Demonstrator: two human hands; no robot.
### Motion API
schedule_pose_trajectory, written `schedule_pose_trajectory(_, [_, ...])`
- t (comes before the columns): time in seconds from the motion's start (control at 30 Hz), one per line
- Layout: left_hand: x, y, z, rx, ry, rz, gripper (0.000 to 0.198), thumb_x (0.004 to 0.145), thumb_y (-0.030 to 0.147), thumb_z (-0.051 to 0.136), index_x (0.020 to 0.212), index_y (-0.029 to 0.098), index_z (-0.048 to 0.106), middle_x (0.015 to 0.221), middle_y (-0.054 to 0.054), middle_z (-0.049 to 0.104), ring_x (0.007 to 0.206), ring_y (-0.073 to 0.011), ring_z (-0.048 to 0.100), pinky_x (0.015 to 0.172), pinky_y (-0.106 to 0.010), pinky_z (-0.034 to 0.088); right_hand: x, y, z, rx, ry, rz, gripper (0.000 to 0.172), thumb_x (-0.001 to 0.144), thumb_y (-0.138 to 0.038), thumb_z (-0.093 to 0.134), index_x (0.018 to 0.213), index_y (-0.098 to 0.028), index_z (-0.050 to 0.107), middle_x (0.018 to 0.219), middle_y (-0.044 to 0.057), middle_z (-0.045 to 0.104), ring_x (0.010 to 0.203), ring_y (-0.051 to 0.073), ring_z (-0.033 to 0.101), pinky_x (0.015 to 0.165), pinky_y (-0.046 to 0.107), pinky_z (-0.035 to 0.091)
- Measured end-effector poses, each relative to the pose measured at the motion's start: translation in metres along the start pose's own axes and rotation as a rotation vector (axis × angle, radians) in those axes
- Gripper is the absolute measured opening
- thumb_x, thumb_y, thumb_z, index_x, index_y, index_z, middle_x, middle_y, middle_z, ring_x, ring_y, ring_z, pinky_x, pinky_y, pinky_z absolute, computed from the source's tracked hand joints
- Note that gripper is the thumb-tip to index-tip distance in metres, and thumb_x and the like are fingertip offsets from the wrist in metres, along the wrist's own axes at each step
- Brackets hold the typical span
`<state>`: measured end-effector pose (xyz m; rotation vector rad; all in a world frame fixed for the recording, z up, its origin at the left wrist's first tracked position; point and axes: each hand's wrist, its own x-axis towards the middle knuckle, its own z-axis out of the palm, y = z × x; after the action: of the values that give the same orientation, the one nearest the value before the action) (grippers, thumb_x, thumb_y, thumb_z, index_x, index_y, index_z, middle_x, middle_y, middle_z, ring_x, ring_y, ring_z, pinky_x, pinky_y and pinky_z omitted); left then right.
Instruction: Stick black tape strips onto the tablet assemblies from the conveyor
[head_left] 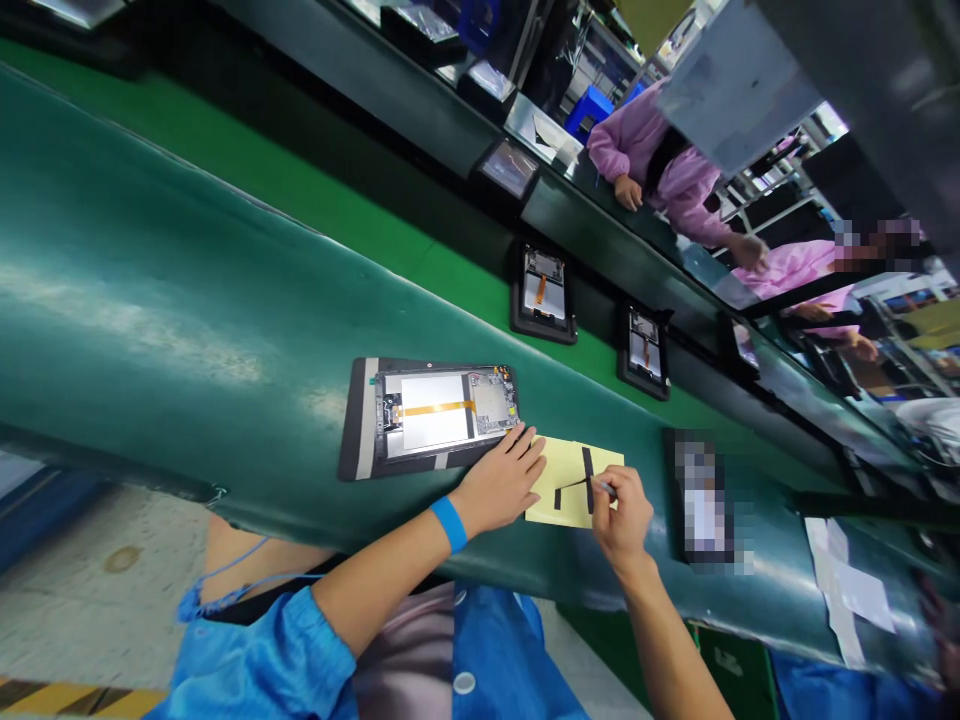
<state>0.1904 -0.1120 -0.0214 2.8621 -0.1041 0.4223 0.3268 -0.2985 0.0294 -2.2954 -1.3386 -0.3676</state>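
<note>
An opened tablet [439, 412] lies on a black foam tray [358, 440] in front of me, its circuit board and an orange ribbon cable showing. To its right is a yellow backing sheet [559, 508] with black tape strips [588, 470] on it. My left hand [501, 480] is open and flat, fingers stretched out over the tablet's lower right corner and the sheet's left edge. My right hand [624, 510] is closed on dark, thin-pointed tweezers [609, 491]. Their tip reaches left over the sheet, close to the black strips; whether it grips one I cannot tell.
Behind the green bench [225, 330] runs a lower green conveyor [420, 255] carrying more opened tablets [543, 290]. A blurred device [705, 500] lies to my right, with white papers [862, 597] beyond it. Across the line sit people in pink sleeves [619, 140].
</note>
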Motion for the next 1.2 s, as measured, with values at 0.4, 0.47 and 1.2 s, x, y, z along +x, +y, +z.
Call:
schedule_pose_trajectory(0.4, [-0.001, -0.002, -0.006, -0.119, 0.040, -0.034, 0.047, 0.100, 0.037, 0.053, 0.140, 0.010, 0.056, 0.155, -0.018, 0.049, 0.149, -0.0338, 0.039, 0.125, -0.051, 0.027, 0.029, -0.040, -0.061, 0.055, 0.142, -0.208, 0.012, 0.095, -0.014, 0.054, 0.088, -0.024, 0.056, 0.078, -0.001, 0.057, 0.071, 0.016, 0.058, 0.065, 0.029, 0.047])
schedule_pose_trajectory(0.47, [0.001, -0.004, -0.016, -0.225, 0.087, -0.094, 0.047, 0.103, 0.029, 0.045, 0.145, 0.011, 0.052, 0.161, -0.017, 0.042, 0.153, -0.0314, 0.032, 0.125, -0.049, 0.030, 0.034, -0.046, -0.067, 0.094, 0.126, -0.209, 0.013, 0.094, -0.012, 0.054, 0.088, -0.023, 0.056, 0.078, -0.001, 0.056, 0.070, 0.016, 0.057, 0.065, 0.029, 0.046])
schedule_pose_trajectory(1.2, [-0.011, 0.001, -0.075, -1.617, 0.023, -0.244, 0.060, 0.097, 0.066, 0.049, 0.102, 0.012, 0.074, 0.101, -0.012, 0.076, 0.099, -0.0250, 0.071, 0.093, -0.038, 0.054, 0.076, -0.098, -0.030, 0.313, -0.015, -0.258, 0.013, 0.094, -0.011, 0.053, 0.089, -0.023, 0.057, 0.081, 0.000, 0.059, 0.065, 0.013, 0.058, 0.053, 0.023, 0.045])
